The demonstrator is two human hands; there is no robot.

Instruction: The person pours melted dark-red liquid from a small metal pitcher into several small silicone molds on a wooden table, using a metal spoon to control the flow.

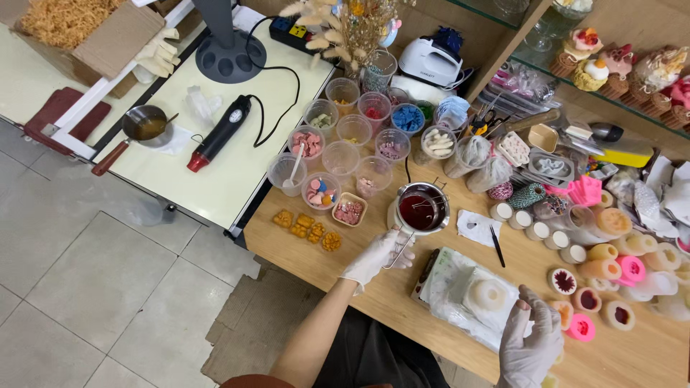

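Pot [422,208] of dark red liquid — small, metal, round — sits just above the gloved left hand [377,257], whose fingers close around its thin handle [401,248]. Right hand [530,336], gloved too, hovers half curled, holding nothing, beside a white round mould [487,294] on the wooden table [374,302].

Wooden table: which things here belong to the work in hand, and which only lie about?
In use:
left hand on the handle of the metal pot of dark red liquid
right hand beside the white round mould

Lying about:
black heat gun
small saucepan
white hand mixer
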